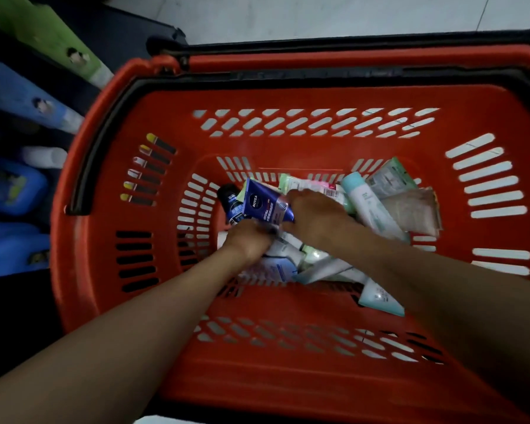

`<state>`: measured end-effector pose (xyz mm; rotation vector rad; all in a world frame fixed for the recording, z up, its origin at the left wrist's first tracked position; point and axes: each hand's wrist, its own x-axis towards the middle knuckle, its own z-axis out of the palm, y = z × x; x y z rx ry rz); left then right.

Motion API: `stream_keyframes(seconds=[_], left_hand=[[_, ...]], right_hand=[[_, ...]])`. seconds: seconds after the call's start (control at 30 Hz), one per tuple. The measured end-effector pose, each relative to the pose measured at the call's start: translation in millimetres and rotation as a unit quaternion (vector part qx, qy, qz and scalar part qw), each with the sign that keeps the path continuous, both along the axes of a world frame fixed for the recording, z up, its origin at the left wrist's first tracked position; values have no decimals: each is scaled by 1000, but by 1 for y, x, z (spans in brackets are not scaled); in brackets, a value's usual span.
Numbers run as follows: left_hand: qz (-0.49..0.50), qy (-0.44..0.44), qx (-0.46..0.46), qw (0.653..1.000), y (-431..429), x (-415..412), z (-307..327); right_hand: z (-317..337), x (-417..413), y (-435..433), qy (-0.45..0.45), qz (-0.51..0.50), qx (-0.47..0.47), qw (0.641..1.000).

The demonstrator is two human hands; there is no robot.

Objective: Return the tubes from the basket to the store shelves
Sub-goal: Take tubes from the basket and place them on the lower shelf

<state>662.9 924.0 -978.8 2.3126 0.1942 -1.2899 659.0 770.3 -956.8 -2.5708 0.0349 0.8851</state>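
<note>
A red plastic basket fills the view, with several tubes piled in its bottom. Both my hands reach down into the pile. My right hand lies on the pile next to a dark blue Nivea tube, its fingers touching that tube's lower end; its grip is unclear. My left hand is blurred and curls around a white tube below the blue one. A pale teal and white tube lies to the right, and another pale tube sits near the front wall.
The basket's black handle is folded down along the left and far rim. Store shelves on the left hold green and blue packaged products. Light floor tiles show beyond the basket.
</note>
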Motion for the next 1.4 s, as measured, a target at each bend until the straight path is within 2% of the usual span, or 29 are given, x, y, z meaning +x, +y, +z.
stream_keyframes(seconds=[0.07, 0.1, 0.17, 0.23, 0.27, 0.33, 0.4, 0.47, 0.6, 0.7, 0.77, 0.87, 0.97, 1.03, 1.1, 1.2, 1.3, 1.4], left_hand=[[190, 34, -56, 980, -4, -1, -1], [242, 33, -66, 967, -3, -1, -4], [257, -45, -33, 965, 0, 3, -4], [167, -164, 45, 971, 11, 10, 1], [112, -202, 54, 972, 19, 15, 0], [-44, -224, 67, 971, 37, 24, -6], [-229, -259, 102, 933, 50, 35, -16], [-337, -283, 102, 892, 56, 48, -24], [-426, -233, 100, 868, 52, 71, -33], [-467, -225, 136, 844, 42, 76, -34], [-480, -217, 127, 841, 40, 79, -26], [-435, -136, 112, 883, 45, 75, -10], [-397, -38, 146, 905, 39, 67, 19], [-335, 15, 152, 930, 35, 61, 43], [-266, 39, 94, 959, 37, 54, 61], [-83, 46, -80, 992, 47, 40, 85], [42, 12, -230, 972, 42, 25, 122], [211, 47, -336, 917, 32, 17, 156]], right_hand=[[-1, -7, 6, 22, -38, 11, 999], [-1, -9, 7, 38, -68, 24, 997], [0, -12, 2, 73, -152, 90, 982], [0, -17, -7, 101, -238, 168, 951], [-1, -20, -12, 106, -275, 197, 935], [-4, -29, -23, 118, -347, 247, 897], [-7, -37, -33, 136, -397, 291, 860], [-11, -44, -41, 151, -414, 316, 840], [-20, -46, -44, 148, -422, 335, 829], [-28, -40, -44, 145, -419, 344, 827], [-29, -36, -43, 148, -424, 352, 821], [-26, -36, -41, 159, -446, 364, 802], [-12, -43, -39, 179, -464, 402, 769], [1, -48, -36, 187, -475, 420, 750], [17, -51, -35, 183, -478, 433, 742], [49, -54, -30, 158, -473, 465, 732], [85, -59, -19, 124, -478, 517, 699], [125, -58, -7, 70, -461, 562, 684]])
